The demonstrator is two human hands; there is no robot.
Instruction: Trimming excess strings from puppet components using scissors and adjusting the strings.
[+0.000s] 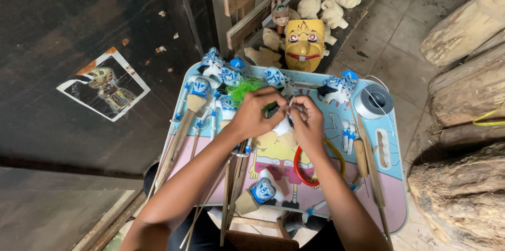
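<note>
Both forearms come up from the bottom of the view and meet over the middle of the small lap desk (pixel 392 214), a pastel tray printed with a cartoon. I see my left hand (pixel 256 114) curled around a small white puppet head (pixel 284 126), the fingers closed on it from the left. My right hand (pixel 307 119) has thumb and forefinger pressed together, pinching something thin and pale at the top of that head; it is too small for me to tell what it is. The puppet head sits between the two hands, just above the desk's centre.

Around them lie other blue-and-white puppet heads on sticks: one (pixel 262 190) near my left forearm, several along the desk's far edge. A tuft of green fibre (pixel 243 91) lies just beyond my left hand. A red and yellow loop (pixel 302 169) lies under my right wrist. A spool of thin wire (pixel 373 101) sits at the far right corner. Beyond the desk a yellow carved mask (pixel 304 44) leans among unpainted wooden figures (pixel 331 3).
</note>
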